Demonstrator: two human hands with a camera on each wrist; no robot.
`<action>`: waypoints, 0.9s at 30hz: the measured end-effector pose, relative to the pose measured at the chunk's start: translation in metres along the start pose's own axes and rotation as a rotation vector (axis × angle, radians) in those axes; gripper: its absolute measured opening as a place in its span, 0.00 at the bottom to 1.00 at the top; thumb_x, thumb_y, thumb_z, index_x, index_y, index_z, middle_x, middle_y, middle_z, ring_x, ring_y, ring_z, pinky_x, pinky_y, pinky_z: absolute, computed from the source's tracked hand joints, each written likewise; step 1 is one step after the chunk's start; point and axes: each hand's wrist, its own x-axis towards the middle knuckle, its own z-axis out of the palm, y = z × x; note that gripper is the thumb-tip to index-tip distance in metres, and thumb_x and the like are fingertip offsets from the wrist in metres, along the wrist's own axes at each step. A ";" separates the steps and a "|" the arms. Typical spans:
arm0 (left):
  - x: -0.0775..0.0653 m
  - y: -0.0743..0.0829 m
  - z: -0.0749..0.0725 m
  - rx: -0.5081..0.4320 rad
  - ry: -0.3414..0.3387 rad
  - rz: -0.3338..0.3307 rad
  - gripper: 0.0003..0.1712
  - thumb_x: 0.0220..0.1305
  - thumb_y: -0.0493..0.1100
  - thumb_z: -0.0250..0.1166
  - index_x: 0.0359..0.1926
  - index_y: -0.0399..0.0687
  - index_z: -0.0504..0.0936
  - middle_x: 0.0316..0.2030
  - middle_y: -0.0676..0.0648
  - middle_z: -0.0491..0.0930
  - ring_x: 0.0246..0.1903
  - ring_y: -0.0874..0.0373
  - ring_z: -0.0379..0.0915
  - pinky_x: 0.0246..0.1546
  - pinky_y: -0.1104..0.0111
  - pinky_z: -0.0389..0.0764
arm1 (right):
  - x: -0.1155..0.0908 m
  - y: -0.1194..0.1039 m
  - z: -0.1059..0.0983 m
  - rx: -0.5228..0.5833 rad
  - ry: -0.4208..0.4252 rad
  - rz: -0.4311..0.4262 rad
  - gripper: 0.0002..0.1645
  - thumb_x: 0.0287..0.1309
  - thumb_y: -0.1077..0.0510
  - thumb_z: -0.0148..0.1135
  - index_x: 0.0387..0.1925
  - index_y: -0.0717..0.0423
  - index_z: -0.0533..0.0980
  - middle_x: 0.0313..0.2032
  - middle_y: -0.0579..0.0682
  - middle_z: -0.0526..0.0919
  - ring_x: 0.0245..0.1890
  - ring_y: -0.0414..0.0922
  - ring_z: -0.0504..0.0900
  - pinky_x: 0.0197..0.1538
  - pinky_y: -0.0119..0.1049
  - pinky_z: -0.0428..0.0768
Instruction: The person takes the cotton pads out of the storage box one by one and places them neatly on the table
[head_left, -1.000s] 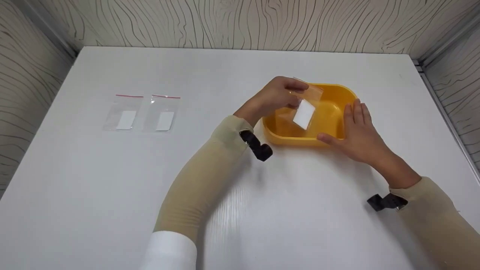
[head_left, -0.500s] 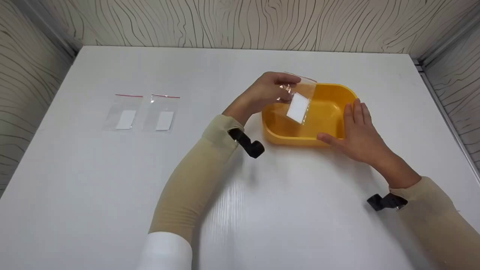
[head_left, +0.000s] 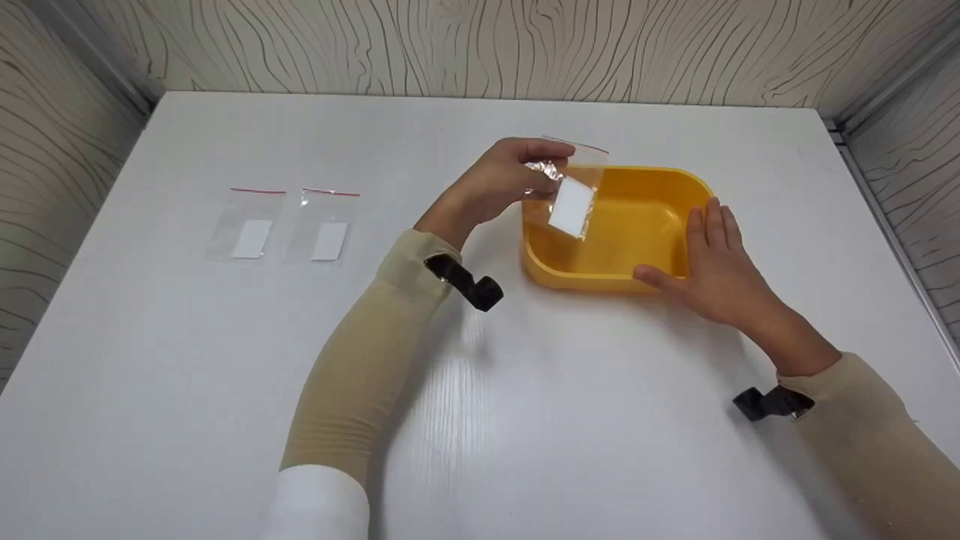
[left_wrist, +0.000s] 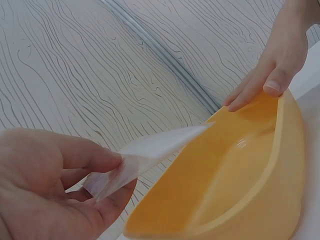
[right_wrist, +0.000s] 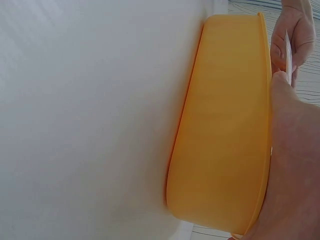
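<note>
My left hand (head_left: 499,180) pinches a clear zip bag (head_left: 592,172) with a red strip along its top and a white rectangular piece (head_left: 572,206) inside. The bag hangs over the left part of a yellow plastic tub (head_left: 637,282). In the left wrist view the bag (left_wrist: 155,142) is held between thumb and fingers, near the rim of the tub (left_wrist: 280,145). My right hand (head_left: 724,274) rests on the tub's right front corner, fingers straight along the right rim and thumb on the front rim. No objects show in the visible part of the tub.
Two more clear zip bags, a left one (head_left: 253,238) and a right one (head_left: 330,241), lie side by side on the left of the white table (head_left: 187,360). Each holds a white piece. A wood-patterned wall (head_left: 480,49) stands behind the table.
My left hand has moved left and slightly up with the bag, from over the tub's middle to its left side. My right hand and the tub have stayed put.
</note>
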 end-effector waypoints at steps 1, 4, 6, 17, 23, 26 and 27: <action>-0.001 0.000 -0.002 -0.001 0.004 0.001 0.27 0.65 0.22 0.61 0.63 0.42 0.80 0.58 0.46 0.76 0.45 0.55 0.77 0.49 0.69 0.83 | 0.000 0.000 0.000 0.001 0.001 0.000 0.75 0.62 0.23 0.54 0.75 0.77 0.31 0.75 0.73 0.21 0.75 0.70 0.23 0.73 0.69 0.44; -0.003 -0.001 -0.009 0.009 0.015 0.000 0.27 0.65 0.23 0.61 0.63 0.43 0.80 0.60 0.45 0.76 0.45 0.54 0.77 0.49 0.69 0.83 | -0.001 0.000 0.000 0.005 0.004 -0.004 0.75 0.62 0.23 0.55 0.75 0.77 0.31 0.75 0.73 0.21 0.75 0.69 0.23 0.73 0.69 0.43; -0.005 -0.001 -0.013 0.018 0.017 0.005 0.27 0.66 0.23 0.61 0.64 0.42 0.79 0.62 0.43 0.75 0.47 0.54 0.77 0.50 0.69 0.83 | 0.000 0.001 0.000 0.003 0.007 -0.008 0.74 0.62 0.23 0.55 0.75 0.77 0.32 0.75 0.73 0.22 0.75 0.70 0.23 0.73 0.69 0.43; -0.015 -0.003 -0.031 0.010 0.056 0.004 0.28 0.66 0.22 0.61 0.64 0.43 0.79 0.61 0.45 0.75 0.51 0.53 0.77 0.52 0.69 0.82 | 0.000 0.002 0.002 0.010 0.006 -0.008 0.75 0.62 0.23 0.55 0.75 0.76 0.31 0.75 0.72 0.22 0.75 0.69 0.23 0.73 0.69 0.43; -0.022 -0.004 -0.042 0.010 0.074 0.008 0.28 0.66 0.22 0.60 0.65 0.42 0.78 0.61 0.45 0.75 0.51 0.53 0.77 0.53 0.67 0.82 | -0.001 0.002 0.002 0.011 0.003 -0.007 0.75 0.62 0.23 0.55 0.75 0.76 0.31 0.75 0.72 0.21 0.75 0.69 0.23 0.73 0.69 0.42; -0.026 -0.005 -0.048 0.019 0.085 0.002 0.28 0.67 0.23 0.60 0.66 0.43 0.78 0.62 0.45 0.75 0.51 0.53 0.76 0.55 0.67 0.81 | -0.001 0.001 0.001 0.013 0.000 -0.005 0.75 0.62 0.23 0.55 0.75 0.76 0.31 0.75 0.72 0.21 0.75 0.69 0.23 0.73 0.69 0.42; -0.027 -0.005 -0.050 0.022 0.090 0.000 0.28 0.67 0.23 0.60 0.66 0.43 0.78 0.63 0.44 0.75 0.51 0.53 0.76 0.55 0.67 0.81 | 0.000 0.001 0.001 0.014 0.000 -0.005 0.75 0.62 0.23 0.55 0.75 0.76 0.31 0.75 0.72 0.21 0.75 0.69 0.22 0.73 0.69 0.42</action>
